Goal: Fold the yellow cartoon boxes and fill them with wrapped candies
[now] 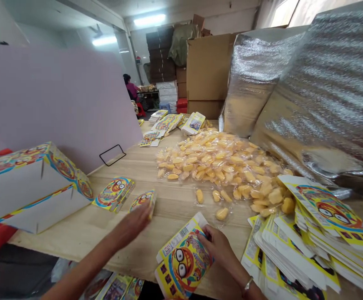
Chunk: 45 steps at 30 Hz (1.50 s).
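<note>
My left hand (pixel 140 214) is at a small yellow printed box (pixel 144 199) on the table; motion blurs its fingers, and I cannot make out whether they grip the box. Beside it lies another yellow box (pixel 114 192) with a cartoon face. Near the table's front edge my right hand (pixel 215 246) holds a flattened yellow carton (pixel 184 262) by its right side, thumb on the printed face. Beyond that hand are loose wrapped yellow pieces (pixel 222 213) and a large heap of them (pixel 215 158).
A stack of flat cartons (pixel 297 250) lies at the right. A large open display box (pixel 37 179) stands at the left, near a black wire stand (pixel 112 155). More cartons (pixel 169 123) lie at the back. Silvery foil sheets (pixel 325 104) lean behind the heap. A person (pixel 132 88) sits far off.
</note>
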Each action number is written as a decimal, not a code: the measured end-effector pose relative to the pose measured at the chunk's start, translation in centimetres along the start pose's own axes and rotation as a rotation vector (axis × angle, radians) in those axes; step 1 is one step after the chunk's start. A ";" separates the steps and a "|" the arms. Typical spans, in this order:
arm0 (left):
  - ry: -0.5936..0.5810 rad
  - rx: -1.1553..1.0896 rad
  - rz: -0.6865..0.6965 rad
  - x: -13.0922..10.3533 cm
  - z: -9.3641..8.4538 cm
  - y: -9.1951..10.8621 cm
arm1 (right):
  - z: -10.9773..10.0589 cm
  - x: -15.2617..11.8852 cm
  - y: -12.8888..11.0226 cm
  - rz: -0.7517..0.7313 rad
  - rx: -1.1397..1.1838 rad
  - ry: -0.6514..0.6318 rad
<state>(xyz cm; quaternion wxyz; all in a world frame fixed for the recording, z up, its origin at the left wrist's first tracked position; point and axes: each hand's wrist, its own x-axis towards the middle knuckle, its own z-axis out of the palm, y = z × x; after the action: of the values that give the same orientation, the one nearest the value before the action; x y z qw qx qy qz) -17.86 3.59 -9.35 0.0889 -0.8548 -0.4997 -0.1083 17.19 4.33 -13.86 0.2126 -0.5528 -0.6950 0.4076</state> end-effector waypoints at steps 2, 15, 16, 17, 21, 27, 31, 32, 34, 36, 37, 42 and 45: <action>0.090 0.028 -0.045 0.1 -2.7 -3.5 | 0.0 0.0 -0.1 0.001 -0.008 -0.013; 0.084 0.020 -0.203 -2.6 -2.4 -5.5 | 0.2 0.8 -0.6 -0.006 0.181 -0.041; 0.090 -0.023 -0.231 -1.9 -1.7 -2.1 | 0.3 0.8 -1.1 -0.012 0.203 -0.045; 0.072 -0.102 -0.250 -1.3 -1.0 1.7 | 0.4 0.7 -1.7 -0.016 0.215 -0.044; -0.232 -0.459 -0.326 1.0 1.5 14.5 | 0.7 0.0 -3.4 -0.061 0.341 -0.122; -0.336 -1.002 -0.354 3.4 -0.4 15.4 | -0.7 -1.8 -6.3 -0.209 0.609 -0.337; -0.157 -1.487 -0.610 4.9 -1.2 13.6 | -1.0 -1.9 -8.0 -0.387 0.200 0.267; -0.102 -1.526 -0.690 5.1 -0.8 13.6 | -0.7 -1.7 -7.8 -0.351 0.152 0.412; -0.060 -1.550 -0.776 5.4 0.5 14.0 | 0.5 -1.1 -6.6 -0.172 0.141 0.495; -0.059 -1.589 -0.834 5.4 2.1 14.5 | 1.9 -0.4 -4.9 0.028 0.149 0.411; -0.058 -1.605 -0.856 5.3 2.8 14.8 | 2.6 -0.1 -4.1 0.091 0.141 0.371; -0.061 -1.672 -0.921 4.9 4.1 15.5 | 4.5 0.6 -2.2 0.127 0.041 0.403; -0.084 -1.712 -0.921 4.9 3.9 15.4 | 4.6 0.5 -2.2 0.118 0.039 0.410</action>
<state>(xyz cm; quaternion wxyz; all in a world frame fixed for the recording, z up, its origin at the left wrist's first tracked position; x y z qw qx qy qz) -1.70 1.24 -12.37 -0.6319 -0.3542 -0.5400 -0.4285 12.24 3.19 -14.81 0.3357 -0.6599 -0.5956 0.3117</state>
